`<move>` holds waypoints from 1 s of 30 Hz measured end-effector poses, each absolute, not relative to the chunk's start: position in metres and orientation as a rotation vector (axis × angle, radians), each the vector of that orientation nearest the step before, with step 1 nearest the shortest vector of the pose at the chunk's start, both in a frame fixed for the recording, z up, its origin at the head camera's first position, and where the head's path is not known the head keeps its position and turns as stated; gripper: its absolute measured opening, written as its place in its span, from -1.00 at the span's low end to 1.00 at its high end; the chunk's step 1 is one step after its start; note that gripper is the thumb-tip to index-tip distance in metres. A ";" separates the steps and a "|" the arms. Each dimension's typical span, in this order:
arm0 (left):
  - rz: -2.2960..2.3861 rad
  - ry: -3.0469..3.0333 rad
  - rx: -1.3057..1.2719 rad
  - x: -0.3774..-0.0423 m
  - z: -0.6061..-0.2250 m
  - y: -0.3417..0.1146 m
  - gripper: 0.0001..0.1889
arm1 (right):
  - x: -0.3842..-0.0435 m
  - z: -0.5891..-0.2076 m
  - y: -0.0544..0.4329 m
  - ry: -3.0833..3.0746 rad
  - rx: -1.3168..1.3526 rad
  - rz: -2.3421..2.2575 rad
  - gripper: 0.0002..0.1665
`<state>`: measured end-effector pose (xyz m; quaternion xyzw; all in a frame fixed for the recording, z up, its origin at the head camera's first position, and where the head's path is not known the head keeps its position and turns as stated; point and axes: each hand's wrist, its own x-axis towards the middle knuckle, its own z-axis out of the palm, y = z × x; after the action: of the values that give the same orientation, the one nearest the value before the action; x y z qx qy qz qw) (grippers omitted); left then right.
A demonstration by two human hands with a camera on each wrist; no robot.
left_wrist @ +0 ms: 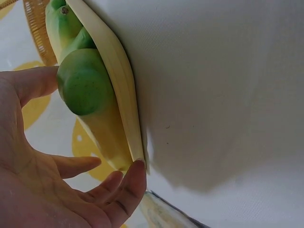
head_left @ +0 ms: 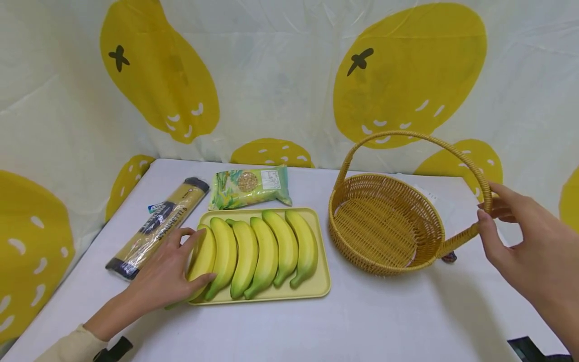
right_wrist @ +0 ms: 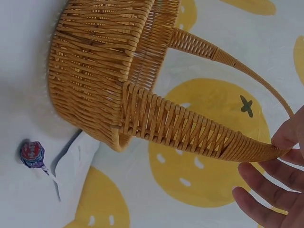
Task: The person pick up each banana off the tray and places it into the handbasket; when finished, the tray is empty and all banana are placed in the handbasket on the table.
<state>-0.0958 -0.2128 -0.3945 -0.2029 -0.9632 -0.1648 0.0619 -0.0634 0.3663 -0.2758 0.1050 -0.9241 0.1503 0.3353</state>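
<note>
From a beige sleeve (head_left: 68,347) at the near left, spreading the left hand (head_left: 169,271) about a banana (head_left: 205,254); pinching a basket handle (head_left: 398,133) with the right hand (head_left: 531,246).
Beside a slanted spaghetti pack (head_left: 165,218), holding fingers and thumb wide apart around the leftmost in a row of bananas (head_left: 266,251) on a yellow tray (head_left: 320,284), cannot tell whether pressing on it; with a green packet (head_left: 249,187) behind the tray; then, just right of the tray, on to a round wicker basket (head_left: 380,231) on the table (head_left: 362,322), with a lollipop (right_wrist: 32,153) near its base.
</note>
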 end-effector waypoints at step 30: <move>-0.573 -3.058 -0.388 -0.098 -0.385 -0.203 -0.14 | -0.065 -0.287 0.372 -2.324 0.221 0.806 -0.39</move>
<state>-0.0983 -0.2031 -0.3854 -0.1239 -0.9753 -0.1827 0.0033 -0.0648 0.3721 -0.2870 0.0845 -0.8884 0.3080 0.3298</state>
